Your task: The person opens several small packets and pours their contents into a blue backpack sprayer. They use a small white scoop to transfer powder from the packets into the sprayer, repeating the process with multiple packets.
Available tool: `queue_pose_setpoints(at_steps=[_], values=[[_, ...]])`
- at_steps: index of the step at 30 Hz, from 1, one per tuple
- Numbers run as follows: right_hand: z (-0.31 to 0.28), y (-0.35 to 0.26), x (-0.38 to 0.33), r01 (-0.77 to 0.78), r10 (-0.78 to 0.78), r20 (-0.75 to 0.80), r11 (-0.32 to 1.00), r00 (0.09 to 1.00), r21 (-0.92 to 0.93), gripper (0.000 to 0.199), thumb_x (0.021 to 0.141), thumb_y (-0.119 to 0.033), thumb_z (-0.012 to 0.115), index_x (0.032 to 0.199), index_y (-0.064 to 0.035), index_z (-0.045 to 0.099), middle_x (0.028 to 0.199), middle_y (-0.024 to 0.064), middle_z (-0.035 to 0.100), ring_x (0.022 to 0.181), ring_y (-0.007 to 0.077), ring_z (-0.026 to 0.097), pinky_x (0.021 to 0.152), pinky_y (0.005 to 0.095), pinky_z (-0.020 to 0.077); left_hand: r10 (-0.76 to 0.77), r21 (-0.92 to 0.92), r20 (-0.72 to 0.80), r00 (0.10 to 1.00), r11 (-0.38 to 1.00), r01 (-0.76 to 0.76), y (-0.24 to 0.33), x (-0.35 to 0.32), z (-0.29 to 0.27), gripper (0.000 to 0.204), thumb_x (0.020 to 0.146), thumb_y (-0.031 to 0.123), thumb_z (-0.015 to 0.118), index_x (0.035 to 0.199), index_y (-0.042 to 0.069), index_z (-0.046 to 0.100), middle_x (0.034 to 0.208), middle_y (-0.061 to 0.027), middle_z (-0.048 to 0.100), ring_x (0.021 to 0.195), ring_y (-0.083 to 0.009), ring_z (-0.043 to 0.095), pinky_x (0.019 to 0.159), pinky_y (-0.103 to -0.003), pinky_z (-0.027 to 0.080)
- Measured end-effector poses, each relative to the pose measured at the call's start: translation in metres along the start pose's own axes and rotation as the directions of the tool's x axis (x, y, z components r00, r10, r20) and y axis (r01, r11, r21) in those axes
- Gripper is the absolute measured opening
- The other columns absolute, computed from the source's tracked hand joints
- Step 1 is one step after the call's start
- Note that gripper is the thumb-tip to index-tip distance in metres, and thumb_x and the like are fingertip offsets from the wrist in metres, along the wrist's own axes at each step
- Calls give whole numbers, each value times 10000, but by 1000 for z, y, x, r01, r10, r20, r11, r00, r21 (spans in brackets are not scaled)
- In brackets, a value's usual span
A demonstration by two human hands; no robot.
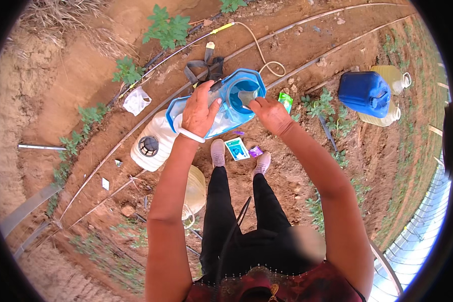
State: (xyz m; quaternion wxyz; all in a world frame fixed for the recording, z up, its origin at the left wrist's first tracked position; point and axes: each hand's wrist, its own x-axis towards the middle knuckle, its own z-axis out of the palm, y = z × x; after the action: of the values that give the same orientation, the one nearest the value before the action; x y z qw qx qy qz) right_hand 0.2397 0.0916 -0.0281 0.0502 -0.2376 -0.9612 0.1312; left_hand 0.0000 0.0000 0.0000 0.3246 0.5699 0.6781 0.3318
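A blue-and-whitish backpack sprayer tank [175, 111] lies tilted before me, its wide round blue mouth [230, 98] facing up. My left hand [200, 111] lies on the tank, thumb apart from the fingers, with a black part at the fingertips. At the right side of the mouth, my right hand [271, 115] pinches a small pale packet [246, 96] that dips into the opening. Its exact kind is hard to make out. A black strap [199, 68] trails from the tank's far side.
A cream jug with a black lattice cap [148, 146] stands left, a yellowish jug [195, 189] by my leg. Right are a blue jerrycan [365, 93] and yellowish jugs [387, 75]. Packets [237, 149] lie at my feet. A spray wand [221, 28], hoses and plants lie beyond.
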Motion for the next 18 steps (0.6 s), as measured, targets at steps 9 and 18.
queue_pose_setpoints(at_steps=[9, 18], values=[[52, -13, 17, -77, 77, 23, 997, 997, 13, 243, 727, -43, 639, 936, -84, 522, 839, 83, 577, 719, 285, 664, 572, 371, 556, 52, 483, -220, 974, 873, 63, -95, -29, 36, 565, 852, 180, 676, 1337, 27, 428, 1401, -188, 433, 1323, -376, 394, 1105, -485, 312], [122, 40, 63, -566, 311, 634, 787, 708, 245, 271, 877, -245, 628, 1039, -28, 622, 1087, 218, 658, 869, 375, 676, 791, 460, 538, 65, 582, -226, 972, 809, 81, -121, -29, 45, 636, 868, 264, 665, 1376, 20, 371, 1417, -179, 427, 1370, -360, 348, 1116, -513, 272]])
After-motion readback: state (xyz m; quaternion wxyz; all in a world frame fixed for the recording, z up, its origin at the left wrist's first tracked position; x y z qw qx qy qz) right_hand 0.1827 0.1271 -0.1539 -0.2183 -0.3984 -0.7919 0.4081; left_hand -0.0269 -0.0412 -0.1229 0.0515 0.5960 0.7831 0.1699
